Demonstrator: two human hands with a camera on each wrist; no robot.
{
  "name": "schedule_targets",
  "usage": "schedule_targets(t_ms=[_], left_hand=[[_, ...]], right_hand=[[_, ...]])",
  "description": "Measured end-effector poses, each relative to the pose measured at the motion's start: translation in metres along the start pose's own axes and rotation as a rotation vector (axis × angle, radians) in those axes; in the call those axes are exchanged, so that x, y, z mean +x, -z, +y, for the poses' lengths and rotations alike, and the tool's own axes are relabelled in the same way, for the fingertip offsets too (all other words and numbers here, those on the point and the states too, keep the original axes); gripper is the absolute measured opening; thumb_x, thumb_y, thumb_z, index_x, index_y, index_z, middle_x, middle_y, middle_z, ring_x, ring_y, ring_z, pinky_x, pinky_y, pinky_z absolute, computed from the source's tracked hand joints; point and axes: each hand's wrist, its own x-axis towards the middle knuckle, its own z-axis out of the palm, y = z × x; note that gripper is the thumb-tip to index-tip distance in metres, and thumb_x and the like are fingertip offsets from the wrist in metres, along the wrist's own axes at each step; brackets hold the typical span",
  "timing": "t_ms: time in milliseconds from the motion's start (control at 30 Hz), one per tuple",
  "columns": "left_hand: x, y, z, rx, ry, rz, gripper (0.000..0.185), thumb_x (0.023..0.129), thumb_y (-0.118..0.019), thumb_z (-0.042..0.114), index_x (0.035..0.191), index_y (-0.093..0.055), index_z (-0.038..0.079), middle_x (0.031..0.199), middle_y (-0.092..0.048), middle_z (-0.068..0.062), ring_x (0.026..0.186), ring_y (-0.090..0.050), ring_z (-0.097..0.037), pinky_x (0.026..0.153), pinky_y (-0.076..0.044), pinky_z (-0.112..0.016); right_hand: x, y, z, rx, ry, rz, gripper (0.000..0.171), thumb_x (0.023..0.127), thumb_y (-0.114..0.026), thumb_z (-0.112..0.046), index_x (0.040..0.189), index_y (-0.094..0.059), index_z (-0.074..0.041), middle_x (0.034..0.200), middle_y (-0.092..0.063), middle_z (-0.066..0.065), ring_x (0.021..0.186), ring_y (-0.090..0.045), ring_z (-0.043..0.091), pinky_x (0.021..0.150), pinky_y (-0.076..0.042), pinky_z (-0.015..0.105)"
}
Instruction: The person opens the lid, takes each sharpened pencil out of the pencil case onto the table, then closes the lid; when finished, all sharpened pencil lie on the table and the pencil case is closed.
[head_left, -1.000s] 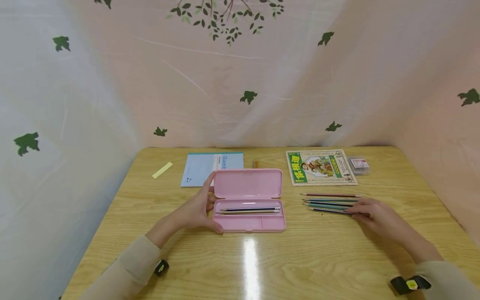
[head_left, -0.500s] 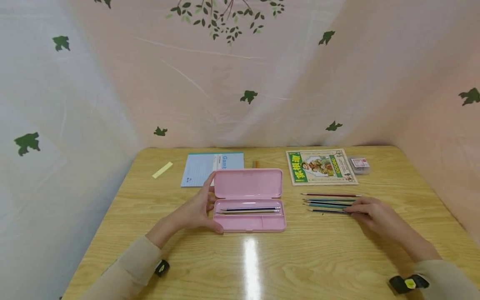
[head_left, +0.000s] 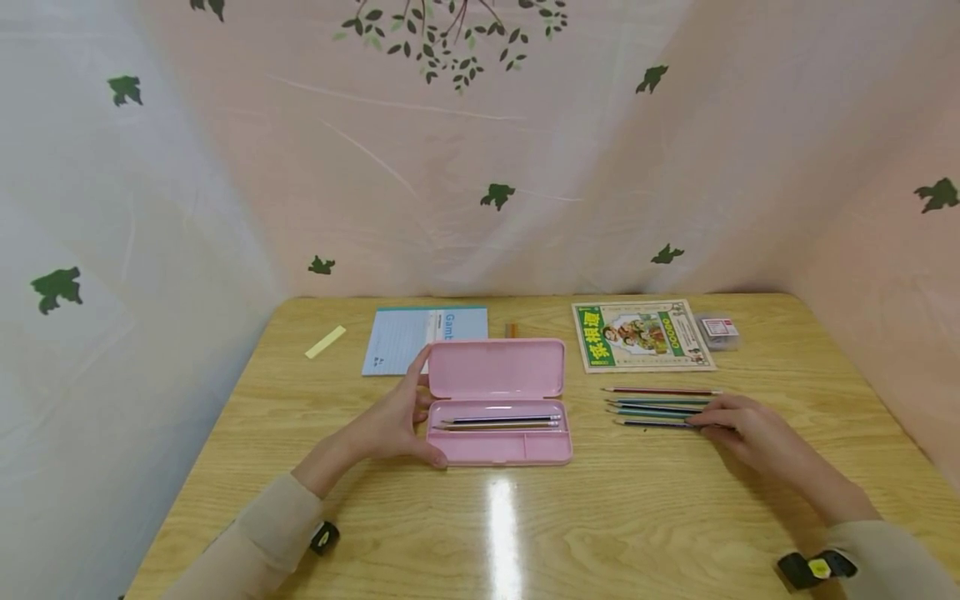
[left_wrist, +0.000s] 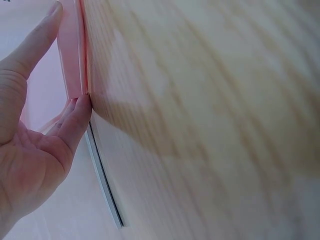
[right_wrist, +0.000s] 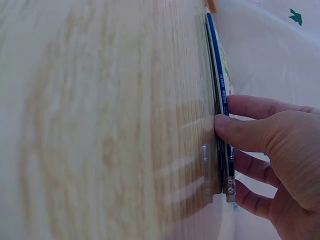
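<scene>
A pink pencil case [head_left: 476,451] lies open on the table, its lid tilted back. Two pencils [head_left: 498,426] rest in its rear compartment. My left hand [head_left: 386,423] holds the case's left end, thumb at the front corner and fingers by the lid and hinge side. On the right, my right hand [head_left: 761,433] pinches a dark blue pencil [right_wrist: 221,80] near its eraser end, between thumb and fingers. Just behind it, several other pencils [head_left: 652,411] lie side by side, partly hidden by the hand. A dark red pencil [head_left: 660,391] lies farthest back.
Behind the case are a light blue notebook [head_left: 401,342] and a small orange-brown object [head_left: 512,330]. An illustrated booklet [head_left: 641,336] and a small clear box with a label [head_left: 718,331] stand at the back right. A yellow strip [head_left: 326,342] lies back left.
The right hand has shifted very slightly left, and the dark blue pencil now lies a little apart from the row, straighter than before. The left hand and case stay put.
</scene>
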Motion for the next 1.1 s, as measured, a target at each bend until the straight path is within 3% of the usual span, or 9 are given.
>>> schedule_targets(t_ms=[367,800,1100], left_hand=[[-0.001,-0.001,-0.001,0.020,0.015,0.001,0.155,0.061,-0.100,0.012,0.157,0.018,0.042,0.145,-0.039,-0.012,0.123,-0.058,-0.023,0.109,-0.046,-0.044],[-0.001,-0.001,-0.002,0.031,0.012,0.006,0.155,0.061,-0.100,0.012,0.158,0.018,0.038,0.145,-0.039,-0.012,0.123,-0.058,-0.023,0.109,-0.045,-0.042],[-0.001,-0.001,-0.001,0.025,-0.001,0.003,0.156,0.061,-0.100,0.011,0.159,0.019,0.036,0.145,-0.038,-0.014,0.124,-0.058,-0.025,0.109,-0.045,-0.045]], right_hand=[[0.000,0.000,0.001,0.012,-0.013,-0.013,0.041,0.062,-0.088,0.011,0.094,-0.080,-0.014,0.090,-0.067,-0.006,0.078,-0.060,0.006,0.064,-0.045,0.014],[0.003,0.002,-0.004,-0.022,-0.013,-0.013,0.043,0.062,-0.088,0.008,0.095,-0.080,-0.018,0.093,-0.068,-0.007,0.080,-0.063,0.008,0.067,-0.049,0.017],[0.009,0.004,-0.013,-0.062,-0.050,-0.020,0.040,0.065,-0.089,0.003,0.097,-0.079,-0.019,0.096,-0.070,-0.005,0.087,-0.067,0.017,0.072,-0.056,0.036]])
